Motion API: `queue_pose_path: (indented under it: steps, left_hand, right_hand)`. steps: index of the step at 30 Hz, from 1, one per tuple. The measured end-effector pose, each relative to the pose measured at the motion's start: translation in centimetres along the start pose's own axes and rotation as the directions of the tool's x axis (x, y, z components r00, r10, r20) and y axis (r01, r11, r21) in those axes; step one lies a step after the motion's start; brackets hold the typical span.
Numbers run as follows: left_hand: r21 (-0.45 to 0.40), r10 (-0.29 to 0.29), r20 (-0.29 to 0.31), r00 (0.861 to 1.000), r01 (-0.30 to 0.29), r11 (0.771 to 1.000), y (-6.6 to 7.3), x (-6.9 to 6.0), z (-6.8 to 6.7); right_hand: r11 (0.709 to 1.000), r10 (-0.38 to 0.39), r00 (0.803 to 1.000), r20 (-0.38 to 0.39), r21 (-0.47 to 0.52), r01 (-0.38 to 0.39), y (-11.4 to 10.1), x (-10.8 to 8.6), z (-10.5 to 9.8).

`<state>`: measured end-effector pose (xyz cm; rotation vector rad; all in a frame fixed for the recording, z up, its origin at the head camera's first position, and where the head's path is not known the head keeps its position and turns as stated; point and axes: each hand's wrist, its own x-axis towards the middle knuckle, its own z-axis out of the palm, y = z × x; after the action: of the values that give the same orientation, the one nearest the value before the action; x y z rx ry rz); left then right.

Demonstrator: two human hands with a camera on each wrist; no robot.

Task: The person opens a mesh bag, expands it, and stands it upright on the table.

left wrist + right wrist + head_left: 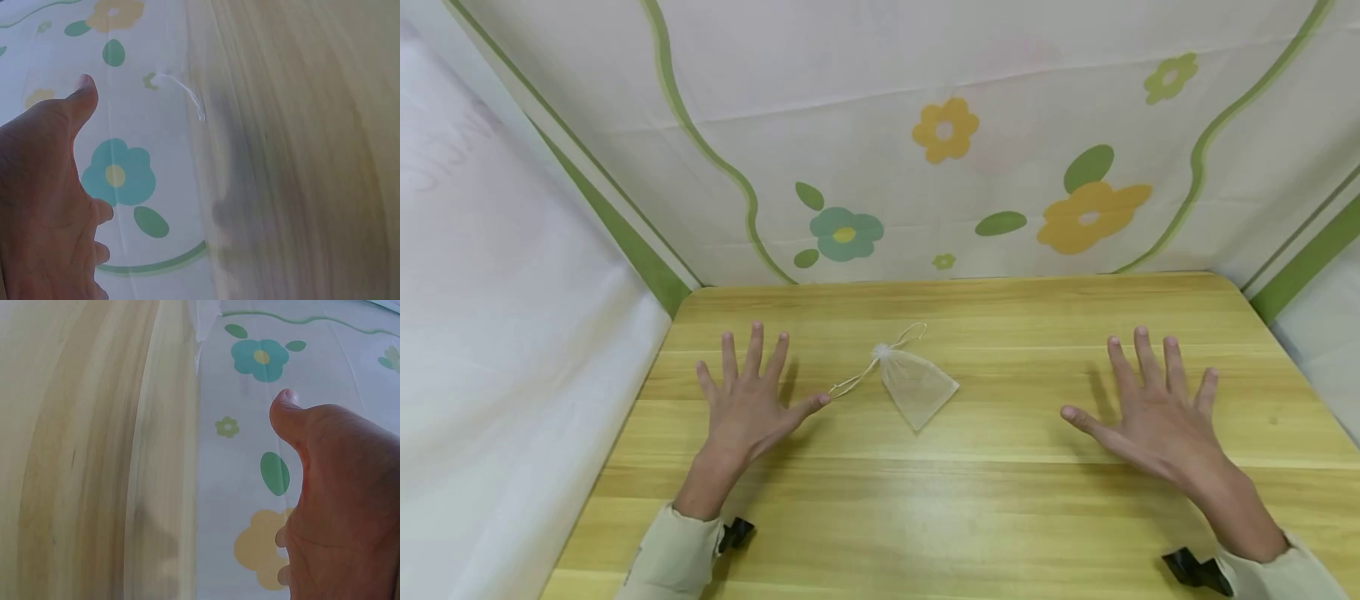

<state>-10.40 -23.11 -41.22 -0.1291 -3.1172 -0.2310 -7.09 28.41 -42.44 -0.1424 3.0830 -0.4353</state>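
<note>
A small sheer white drawstring pouch (919, 387) lies on the wooden table, its neck gathered tight and a cord loop sticking out on each side. To its left my left hand (747, 408) is spread with straight fingers and holds nothing; in the head view its thumb tip appears close to the left cord loop, and I cannot tell whether they touch. My right hand (1163, 425), also spread and holding nothing, is well to the right of the pouch. In the left wrist view the pale cord (187, 89) shows beyond the thumb. Both hands cast shadows on the tabletop.
The light wood table (925, 517) ends at the back against a white curtain (865, 100) printed with flowers and leaves. White cloth (497, 333) hangs along the left side, and more cloth stands at the right. Black straps (736, 534) show at both sleeve cuffs.
</note>
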Motion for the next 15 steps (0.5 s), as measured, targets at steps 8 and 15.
queue_pose_path:
  steps: [8,15]
  left_hand:
    - [0.021,-0.001,0.017,1.000,0.001,1.000,0.6,0.0,-0.1]
    - [0.037,0.020,0.024,1.000,-0.021,0.999,1.8,0.2,0.0]
  right_hand:
    - [1.000,-0.014,1.000,-0.008,-0.007,0.014,-0.6,0.3,0.1]
    - [0.999,-0.033,0.999,-0.008,-0.001,0.033,-1.8,0.7,0.3]
